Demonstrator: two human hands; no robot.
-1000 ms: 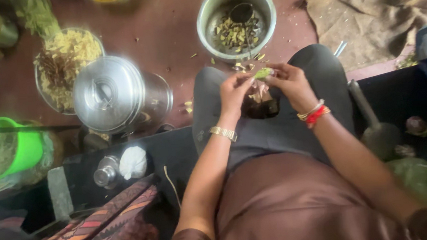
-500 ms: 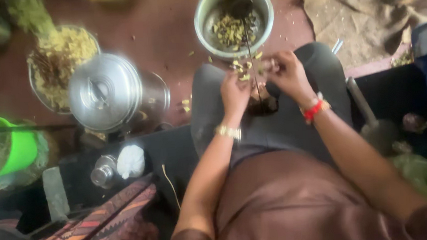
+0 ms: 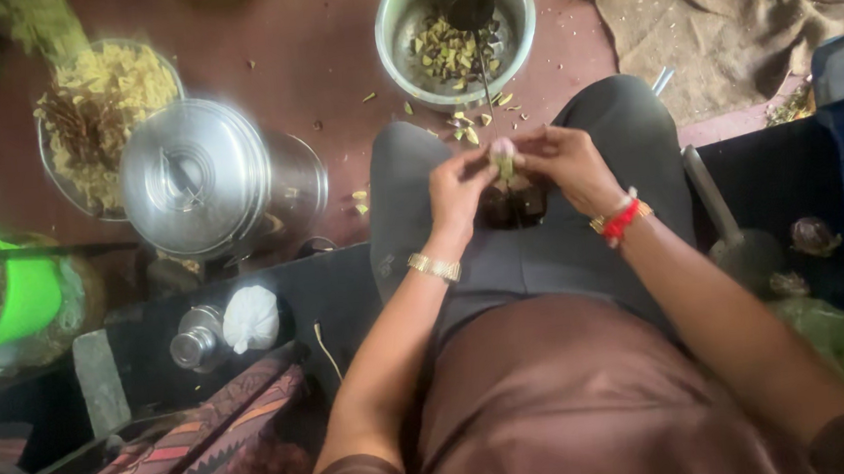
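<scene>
On a reddish floor (image 3: 260, 40), a steel bowl (image 3: 455, 27) of pods sits at twelve o'clock from the hands. The left hand (image 3: 458, 187) and right hand (image 3: 568, 165) meet, both pinching one small pale pod (image 3: 502, 152) over the lap.

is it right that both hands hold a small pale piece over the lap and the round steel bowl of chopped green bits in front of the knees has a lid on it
Not quite. In the head view the left hand and right hand do hold the small pale piece over the lap, but the round steel bowl is open, with a dark ladle in it. The lid sits on another steel pot.
</scene>
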